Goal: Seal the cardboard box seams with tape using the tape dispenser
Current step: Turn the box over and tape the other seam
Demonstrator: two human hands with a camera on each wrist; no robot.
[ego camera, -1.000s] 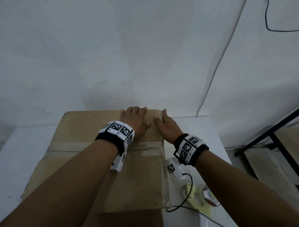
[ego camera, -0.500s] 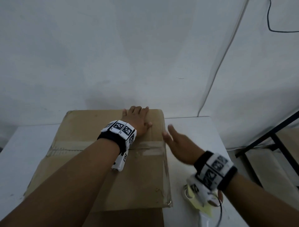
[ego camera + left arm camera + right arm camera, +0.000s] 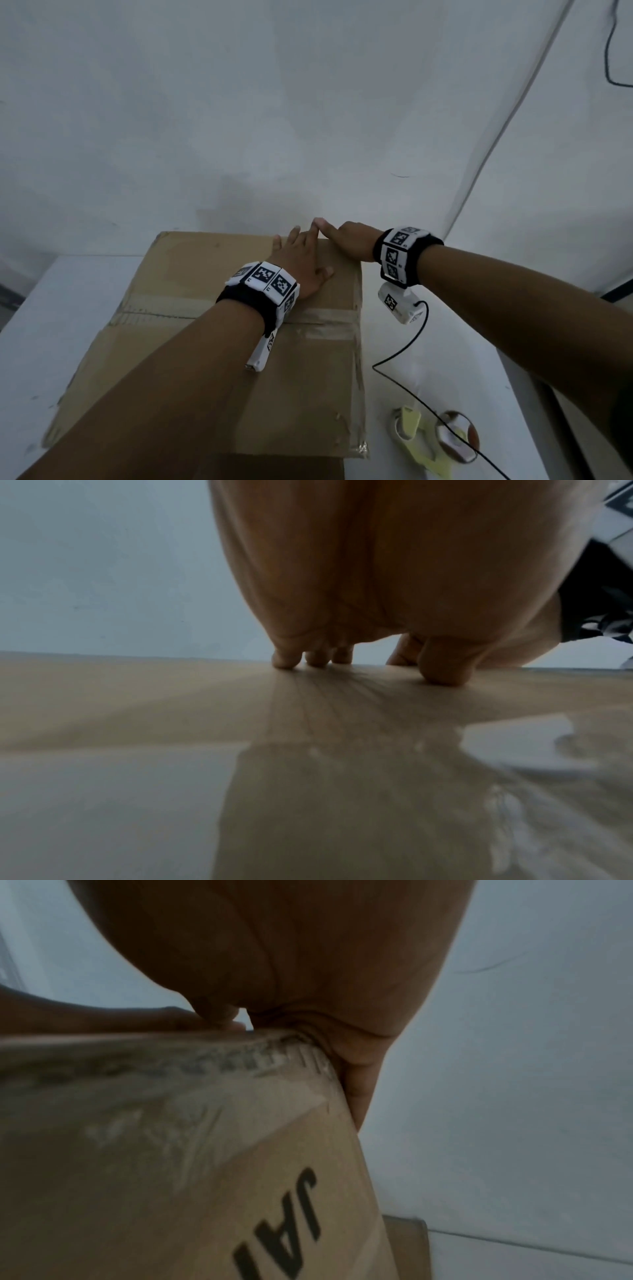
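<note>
My right hand [image 3: 349,244], back from beside the tape dispenser [image 3: 433,437], is now wrapping its fingers over the cardboard box's [image 3: 308,377] far right corner on the white table [image 3: 61,329], while my left hand [image 3: 298,260] is pressing flat, fingers straight, on top.

Both arms reach forward. The left hand [image 3: 301,263] lies flat, palm down, with its fingers [image 3: 287,658] straight and spread a little, tips pressing down. The right hand [image 3: 349,245] comes in from the right side, with its fingers bent down over an edge. The two hands touch at the fingertips. Each wrist wears a black band with black-and-white squares.
</note>
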